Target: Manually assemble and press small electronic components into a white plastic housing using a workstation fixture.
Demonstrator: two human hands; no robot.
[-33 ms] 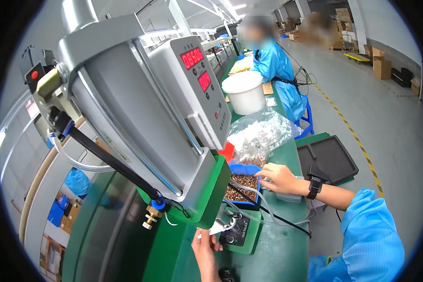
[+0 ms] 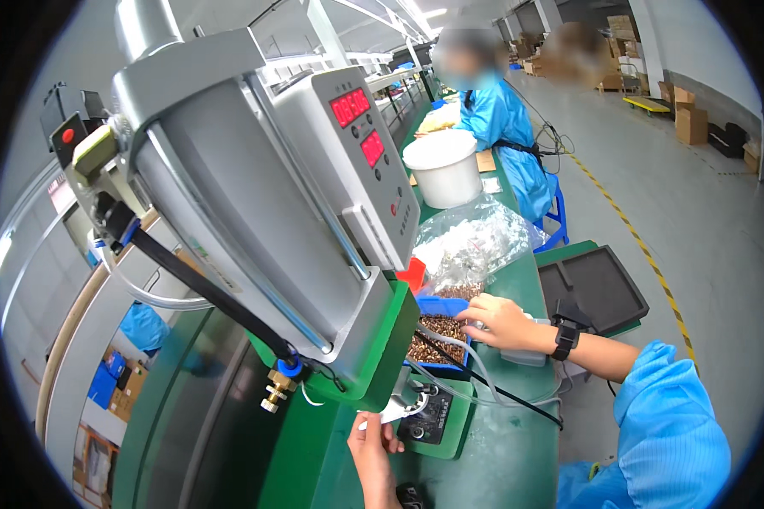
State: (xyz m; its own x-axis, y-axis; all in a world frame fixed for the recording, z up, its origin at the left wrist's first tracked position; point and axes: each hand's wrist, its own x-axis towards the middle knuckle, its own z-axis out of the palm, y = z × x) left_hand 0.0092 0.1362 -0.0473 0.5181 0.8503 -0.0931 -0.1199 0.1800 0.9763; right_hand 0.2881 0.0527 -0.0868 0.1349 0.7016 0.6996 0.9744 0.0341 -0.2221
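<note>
Parts [image 2: 443, 329], in bin [image 2: 437, 304], by right grip [image 2: 508, 323]

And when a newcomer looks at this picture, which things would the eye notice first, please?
Most likely the big grey machine, which fills the left and centre, with its red display lit on the right side. Next come the blue bin of small brassy parts at centre, the right hand at its right edge, and the left hand at a white piece under the machine.
</note>
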